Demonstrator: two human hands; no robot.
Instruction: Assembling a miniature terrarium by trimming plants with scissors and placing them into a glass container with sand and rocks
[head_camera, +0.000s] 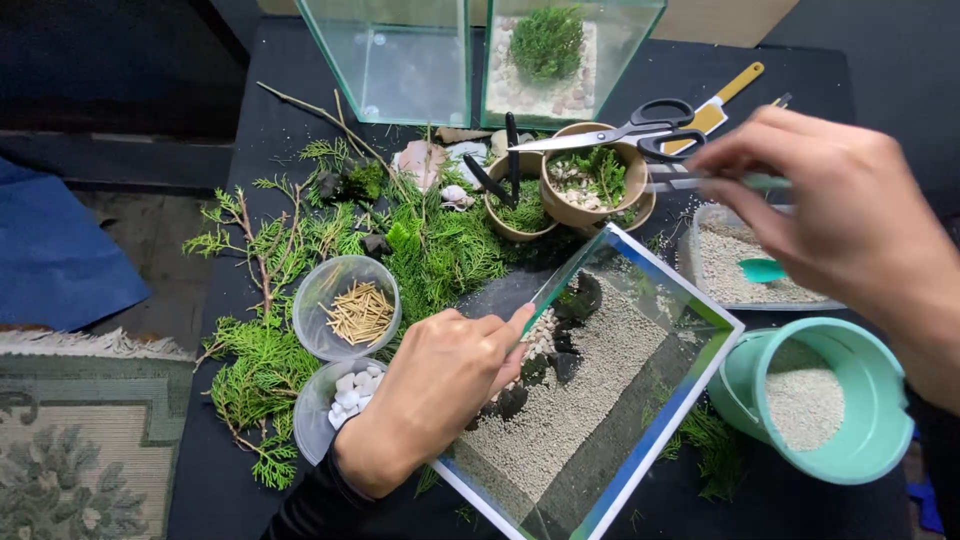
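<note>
My left hand (432, 390) grips the near left rim of a tilted glass tank (640, 270) that holds pale gravel, dark stones and small white pebbles. My right hand (845, 215) is raised over the table's right side and pinches long metal tweezers (690, 182), whose tips point left toward a tan bowl of moss and pebbles (592, 180). Black-handled scissors (640, 125) lie across that bowl's rim.
Green cuttings (430, 250) and twigs cover the dark table's left. Two clear cups hold tan sticks (358, 312) and white pebbles (352, 392). A teal bucket of gravel (815, 400), a gravel tray with a teal scoop (762, 269), and two glass tanks (400, 55) at the back stand nearby.
</note>
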